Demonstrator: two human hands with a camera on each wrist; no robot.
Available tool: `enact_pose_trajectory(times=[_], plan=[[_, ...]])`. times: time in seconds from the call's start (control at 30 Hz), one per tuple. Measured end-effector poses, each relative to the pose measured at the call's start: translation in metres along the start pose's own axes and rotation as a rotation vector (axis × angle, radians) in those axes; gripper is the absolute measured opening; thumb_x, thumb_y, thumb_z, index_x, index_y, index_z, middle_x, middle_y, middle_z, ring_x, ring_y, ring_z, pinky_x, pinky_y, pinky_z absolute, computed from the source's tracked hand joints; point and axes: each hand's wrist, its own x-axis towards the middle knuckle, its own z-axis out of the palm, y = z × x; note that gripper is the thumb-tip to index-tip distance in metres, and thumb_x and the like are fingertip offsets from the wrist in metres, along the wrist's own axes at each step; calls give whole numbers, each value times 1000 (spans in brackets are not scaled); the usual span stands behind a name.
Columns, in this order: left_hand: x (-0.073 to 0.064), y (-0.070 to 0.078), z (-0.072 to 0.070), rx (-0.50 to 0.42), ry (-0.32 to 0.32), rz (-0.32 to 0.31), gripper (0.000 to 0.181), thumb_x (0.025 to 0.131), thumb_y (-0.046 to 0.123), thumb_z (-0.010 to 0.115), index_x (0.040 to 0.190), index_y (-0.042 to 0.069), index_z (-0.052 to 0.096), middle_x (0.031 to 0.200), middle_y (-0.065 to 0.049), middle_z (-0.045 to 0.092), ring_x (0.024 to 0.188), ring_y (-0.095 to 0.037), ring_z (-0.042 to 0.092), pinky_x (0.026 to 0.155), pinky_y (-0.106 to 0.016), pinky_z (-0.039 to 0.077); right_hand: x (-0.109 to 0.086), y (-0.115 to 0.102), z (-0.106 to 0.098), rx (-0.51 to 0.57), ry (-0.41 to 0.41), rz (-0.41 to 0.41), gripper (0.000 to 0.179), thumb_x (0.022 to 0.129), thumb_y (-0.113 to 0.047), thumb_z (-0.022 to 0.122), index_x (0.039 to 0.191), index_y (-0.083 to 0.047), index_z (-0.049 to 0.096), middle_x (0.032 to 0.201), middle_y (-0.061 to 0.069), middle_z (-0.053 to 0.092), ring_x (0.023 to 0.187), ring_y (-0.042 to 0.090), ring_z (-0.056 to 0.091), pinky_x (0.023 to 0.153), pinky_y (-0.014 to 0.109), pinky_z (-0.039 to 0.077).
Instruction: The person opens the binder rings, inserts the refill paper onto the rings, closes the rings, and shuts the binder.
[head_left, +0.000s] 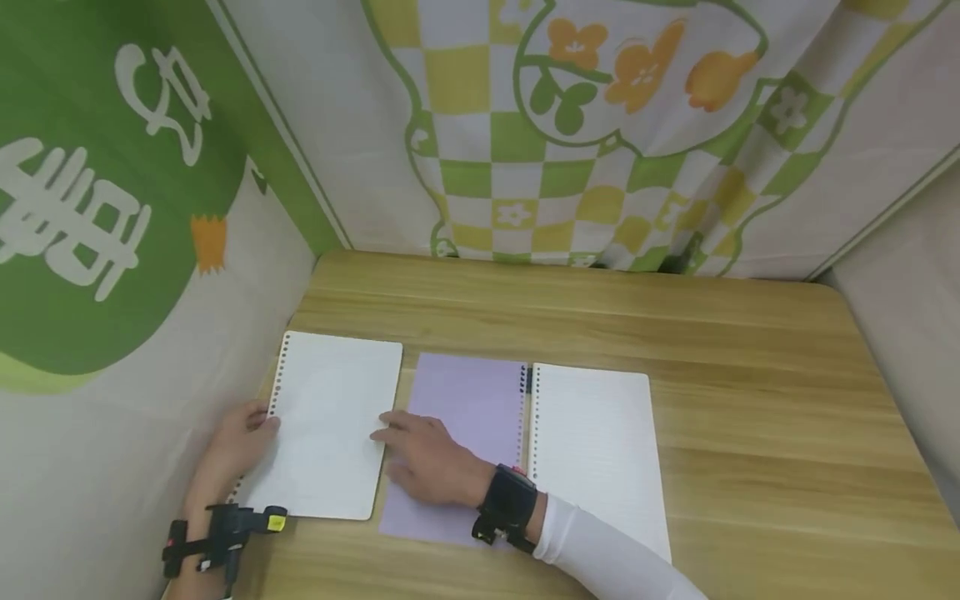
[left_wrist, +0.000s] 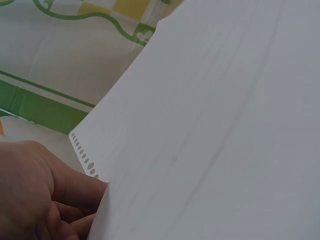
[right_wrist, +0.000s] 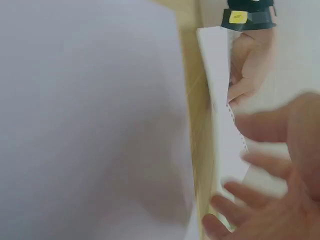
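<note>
A white stack of loose-leaf paper (head_left: 330, 417), punched along its left edge, lies at the table's left side. My left hand (head_left: 243, 446) pinches that punched edge, thumb on top; in the left wrist view the hand (left_wrist: 45, 190) holds the paper at its holes, with some fingers hidden. At the stack's opposite edge is my right hand (head_left: 435, 462), above a purple cover sheet (head_left: 468, 392). The right wrist view shows the right hand (right_wrist: 270, 185) blurred, its fingers spread and curled round nothing. Whether its fingertips touch the stack, I cannot tell.
Lined punched paper (head_left: 592, 442) lies right of the purple sheet, with a dark binder strip (head_left: 529, 379) between them near the top. The wooden table (head_left: 765, 417) meets a printed curtain (head_left: 540, 183) at the back and a fabric wall (head_left: 277, 242) at the left.
</note>
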Motion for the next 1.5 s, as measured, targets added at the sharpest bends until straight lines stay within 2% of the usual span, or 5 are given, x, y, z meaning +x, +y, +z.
enact_pose_trajectory(times=[0.23,0.5,0.8,1.07,1.5], plan=[[-6,5,4,-13,-24,9,70,114,36,43,163,-11,24,161,-41,34,148,-59,36,117,-70,36,2,3,-2,579,260,210,81,106,-26,66,168,-4,20,166,21,37,143,30,55,112,38,52],[-11,14,21,-29,-61,17,71,114,40,42,164,-8,25,162,-40,35,149,-57,38,119,-68,37,5,13,-8,868,312,345,60,105,-25,69,152,3,44,116,19,77,73,23,79,67,27,58],[-20,30,50,-88,-68,103,63,114,38,48,159,-5,39,154,-36,50,136,-52,56,108,-62,51,-8,32,-17,841,392,394,29,105,-21,67,123,2,64,100,20,80,62,22,75,55,34,60],[-28,50,69,-143,-77,185,52,112,37,56,143,-5,57,127,-27,72,100,-26,74,80,-33,60,-40,58,-27,716,414,473,23,106,-28,64,101,-6,71,72,1,72,60,9,60,53,23,43],[-33,91,116,-291,-187,316,26,108,23,66,118,0,73,94,-10,80,75,-19,72,66,-29,59,-111,92,-51,740,439,555,22,108,-27,64,100,-9,75,59,-3,57,55,13,49,53,22,34]])
